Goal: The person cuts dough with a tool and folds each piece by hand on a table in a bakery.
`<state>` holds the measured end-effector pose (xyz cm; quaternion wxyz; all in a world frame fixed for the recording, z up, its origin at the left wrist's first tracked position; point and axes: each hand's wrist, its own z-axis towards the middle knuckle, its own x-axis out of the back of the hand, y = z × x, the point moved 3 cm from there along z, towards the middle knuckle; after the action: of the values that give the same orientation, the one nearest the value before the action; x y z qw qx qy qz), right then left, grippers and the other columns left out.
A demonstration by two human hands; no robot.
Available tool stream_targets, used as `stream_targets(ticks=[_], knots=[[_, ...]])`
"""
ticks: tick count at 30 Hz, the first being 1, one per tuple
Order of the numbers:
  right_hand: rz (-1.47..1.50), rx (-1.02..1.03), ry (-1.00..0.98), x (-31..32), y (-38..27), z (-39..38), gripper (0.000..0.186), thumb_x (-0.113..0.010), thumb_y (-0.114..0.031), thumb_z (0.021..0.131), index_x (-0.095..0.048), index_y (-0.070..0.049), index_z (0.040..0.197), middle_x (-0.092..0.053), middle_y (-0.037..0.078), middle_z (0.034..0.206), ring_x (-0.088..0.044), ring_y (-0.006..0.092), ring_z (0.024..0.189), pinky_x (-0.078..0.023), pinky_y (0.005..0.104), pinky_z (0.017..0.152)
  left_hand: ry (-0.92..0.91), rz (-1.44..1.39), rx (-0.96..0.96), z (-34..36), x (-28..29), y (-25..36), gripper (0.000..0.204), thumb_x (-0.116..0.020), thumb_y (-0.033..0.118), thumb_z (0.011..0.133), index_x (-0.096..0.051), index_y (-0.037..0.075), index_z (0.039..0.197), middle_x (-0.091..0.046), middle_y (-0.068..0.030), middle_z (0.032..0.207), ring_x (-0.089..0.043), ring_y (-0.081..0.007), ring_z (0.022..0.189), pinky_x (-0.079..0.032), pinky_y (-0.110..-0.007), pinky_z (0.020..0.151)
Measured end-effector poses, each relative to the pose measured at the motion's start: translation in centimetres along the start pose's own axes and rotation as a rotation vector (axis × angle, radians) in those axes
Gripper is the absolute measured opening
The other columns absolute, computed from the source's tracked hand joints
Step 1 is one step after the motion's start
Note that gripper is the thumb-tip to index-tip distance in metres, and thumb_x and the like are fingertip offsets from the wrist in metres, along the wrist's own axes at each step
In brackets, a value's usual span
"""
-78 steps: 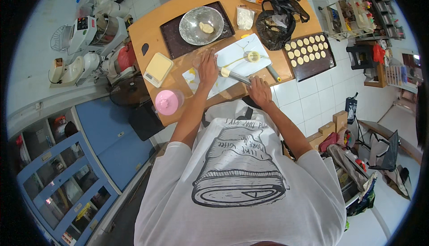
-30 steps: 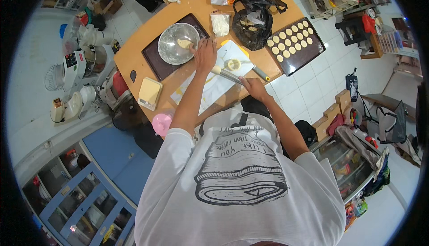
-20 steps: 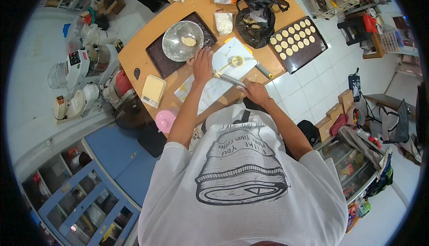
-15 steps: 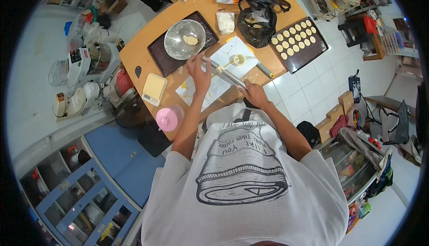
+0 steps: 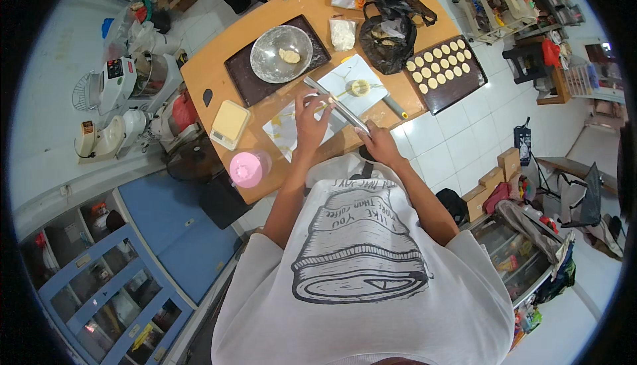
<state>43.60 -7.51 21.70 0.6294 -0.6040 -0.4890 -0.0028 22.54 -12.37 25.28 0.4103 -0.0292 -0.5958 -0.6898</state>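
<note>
My right hand (image 5: 380, 143) is wrapped round the lower end of a metal rolling pin (image 5: 349, 116), which slants over the work mat. At the pin's upper half, my left hand (image 5: 312, 123) has its fingers curled, the tips pinching at a small pale bit of dough on the metal. Below the pin lies a white marble-patterned mat (image 5: 366, 70) with a flat round of dough (image 5: 359, 88) on it. A steel bowl (image 5: 269, 41) holding a lump of dough (image 5: 289, 56) sits on a dark tray (image 5: 240, 81) beyond my left hand.
A dark tray of dough discs (image 5: 464, 85) stands at the right table edge. A grey-handled tool (image 5: 395, 107) lies beside the mat. Toward the back are a black plastic bag (image 5: 385, 50) and a bag of white powder (image 5: 342, 34). A kitchen scale (image 5: 229, 125) and pink container (image 5: 247, 168) stand left.
My left hand has slid from the pin's upper end down toward its middle, its fingers now curled at the bit of dough. My right hand keeps hold of the lower end.
</note>
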Motion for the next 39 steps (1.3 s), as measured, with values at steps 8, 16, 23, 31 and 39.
stream_targets(ticks=[8, 16, 23, 31, 39], knots=[[0.503, -0.066, -0.066, -1.2, 1.5, -0.2, 0.042, -0.051, -0.04, 0.106, -0.055, -0.002, 0.09, -0.048, 0.006, 0.057, -0.048, 0.0185, 0.047, -0.04, 0.0348, 0.046, 0.047, -0.399, 0.16, -0.9, 0.3, -1.0, 0.019, -0.073, 0.0, 0.089, -0.065, 0.001, 0.106, -0.056, -0.0093, 0.118, -0.062, -0.02, 0.103, -0.057, -0.031, 0.085], [1.403, -0.553, -0.515, -0.7, -0.6, -1.7, 0.048, -0.043, -0.051, 0.108, -0.046, -0.012, 0.079, -0.033, -0.006, 0.052, -0.025, 0.0037, 0.035, -0.023, 0.0195, 0.032, -0.015, -1.0, 0.63, -3.7, -1.6, -5.9, 0.017, -0.066, 0.0, 0.095, -0.061, 0.0, 0.111, -0.062, -0.01, 0.113, -0.063, -0.0196, 0.109, -0.052, -0.033, 0.102], [1.648, -0.65, -0.58, -0.4, 0.7, -2.3, 0.048, -0.043, -0.051, 0.107, -0.044, -0.013, 0.078, -0.032, -0.006, 0.051, -0.026, 0.0018, 0.032, -0.022, 0.0187, 0.029, -0.005, -1.171, 0.788, -3.1, -2.6, -6.6, 0.019, -0.064, 0.0, 0.095, -0.06, -0.004, 0.114, -0.065, -0.0111, 0.106, -0.067, -0.0223, 0.104, -0.053, -0.036, 0.105], [1.445, -0.709, -0.507, 0.1, 1.3, -2.5, 0.049, -0.044, -0.054, 0.106, -0.046, -0.014, 0.078, -0.031, -0.007, 0.049, -0.025, 0.004, 0.032, -0.022, 0.0202, 0.03, -0.069, -0.856, 0.73, -2.7, -3.7, -6.9, 0.022, -0.07, 0.004, 0.091, -0.065, -0.004, 0.111, -0.068, -0.0111, 0.103, -0.066, -0.0149, 0.094, -0.056, -0.026, 0.083], [1.589, -0.724, -0.515, 0.4, 0.9, -1.6, 0.051, -0.045, -0.054, 0.106, -0.044, -0.014, 0.074, -0.032, -0.007, 0.047, -0.026, 0.0026, 0.029, -0.024, 0.0184, 0.027, -0.11, -0.311, 0.607, -2.9, -2.3, -7.5, 0.03, -0.07, 0.007, 0.091, -0.066, 0.0, 0.119, -0.069, -0.015, 0.11, -0.068, -0.0209, 0.097, -0.057, -0.032, 0.081]])
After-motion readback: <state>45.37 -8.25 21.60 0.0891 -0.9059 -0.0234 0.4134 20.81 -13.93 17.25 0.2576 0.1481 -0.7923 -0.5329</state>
